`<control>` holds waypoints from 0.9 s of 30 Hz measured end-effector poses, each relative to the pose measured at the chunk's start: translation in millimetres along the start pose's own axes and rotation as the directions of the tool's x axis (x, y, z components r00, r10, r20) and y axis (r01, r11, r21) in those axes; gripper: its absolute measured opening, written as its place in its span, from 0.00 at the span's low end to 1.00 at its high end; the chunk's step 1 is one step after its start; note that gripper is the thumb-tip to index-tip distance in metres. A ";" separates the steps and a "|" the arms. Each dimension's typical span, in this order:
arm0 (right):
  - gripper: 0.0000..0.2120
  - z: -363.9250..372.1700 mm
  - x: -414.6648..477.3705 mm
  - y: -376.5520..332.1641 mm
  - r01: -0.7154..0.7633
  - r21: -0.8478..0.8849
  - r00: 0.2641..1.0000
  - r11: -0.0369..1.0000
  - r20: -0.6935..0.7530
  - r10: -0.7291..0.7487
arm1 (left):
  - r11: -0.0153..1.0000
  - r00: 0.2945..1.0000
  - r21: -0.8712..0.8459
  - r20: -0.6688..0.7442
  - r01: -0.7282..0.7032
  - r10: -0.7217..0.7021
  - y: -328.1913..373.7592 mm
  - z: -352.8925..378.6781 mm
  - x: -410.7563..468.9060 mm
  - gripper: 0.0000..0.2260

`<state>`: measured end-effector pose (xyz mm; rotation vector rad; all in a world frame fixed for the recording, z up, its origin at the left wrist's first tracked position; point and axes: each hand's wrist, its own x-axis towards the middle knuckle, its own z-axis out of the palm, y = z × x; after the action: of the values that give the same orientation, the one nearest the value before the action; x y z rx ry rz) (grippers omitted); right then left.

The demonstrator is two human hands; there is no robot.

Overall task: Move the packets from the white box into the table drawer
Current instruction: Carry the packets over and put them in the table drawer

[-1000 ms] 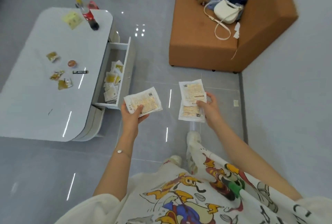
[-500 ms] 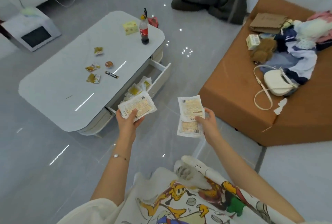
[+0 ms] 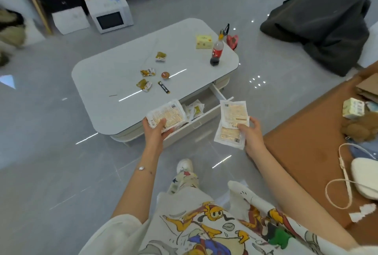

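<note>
My left hand (image 3: 156,132) grips a white packet with yellow contents (image 3: 166,114), held over the near left end of the open drawer (image 3: 201,118) of the white table (image 3: 114,83). Two overlapping white packets (image 3: 232,124) are pinched in my right hand (image 3: 250,134), which hovers above the floor just right of the drawer front. Several packets (image 3: 195,109) lie inside the drawer. A white box (image 3: 70,19) stands on the floor at the far left.
On the table stand a cola bottle (image 3: 216,50), a yellow carton (image 3: 203,42) and small snack wrappers (image 3: 147,72). An orange sofa (image 3: 306,148) with a bag and toys is at the right. A white microwave (image 3: 110,15) and a dark pile (image 3: 319,27) lie on the floor beyond.
The view has swung left and closer to the table. Both hands, still holding their packets, have come nearer the drawer; the left packet now overlaps the drawer's end.
</note>
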<state>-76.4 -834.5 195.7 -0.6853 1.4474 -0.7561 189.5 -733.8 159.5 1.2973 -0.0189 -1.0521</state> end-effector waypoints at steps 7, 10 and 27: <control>0.27 58.4 73.8 -43.9 -0.007 -0.160 0.999 0.987 0.052 0.016 | 0.996 0.975 -0.087 -0.218 0.018 -0.037 20.9 -9.2 77.2 0.22; 0.27 83.7 105.2 -56.0 -0.026 -0.148 0.996 0.989 0.079 0.038 | 0.994 0.960 -0.097 -0.271 0.047 -0.071 22.6 -11.2 102.6 0.23; 0.25 207.4 365.4 100.5 -0.294 -0.523 0.922 0.800 0.065 0.382 | 0.905 0.748 -0.174 -0.514 0.388 -0.419 -155.7 -57.8 295.8 0.22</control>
<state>127.6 -1073.6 -100.7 -0.8298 1.5663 -0.0205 291.9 -862.4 -137.2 1.5483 0.7552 -0.9952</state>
